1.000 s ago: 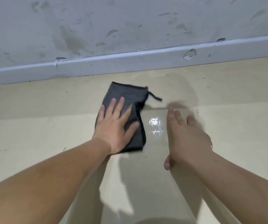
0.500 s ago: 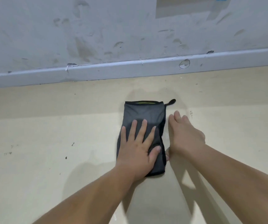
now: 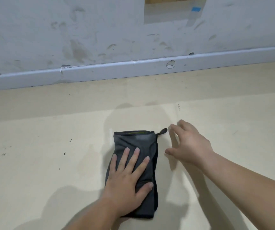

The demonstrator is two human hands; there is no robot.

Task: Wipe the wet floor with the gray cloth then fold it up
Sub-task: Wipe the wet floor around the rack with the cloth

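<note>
The left grip [image 3: 126, 183] is released: the hand lies flat, palm down, fingers spread, pressing on the near half of the gray cloth [image 3: 135, 156]. The cloth lies folded into a narrow upright rectangle on the beige floor [image 3: 33, 180], its far edge showing a thin yellow-green line under dark trim, and a small dark loop [image 3: 162, 131] sticks out from its far right corner. To the right, the right grip [image 3: 185, 143] is also released, fingers loosely splayed and holding nothing; its fingertips are just beside the loop, and whether they touch it cannot be told. Behind, a pale baseboard [image 3: 116, 70] runs along the foot of a scuffed gray wall [image 3: 50, 30].
</note>
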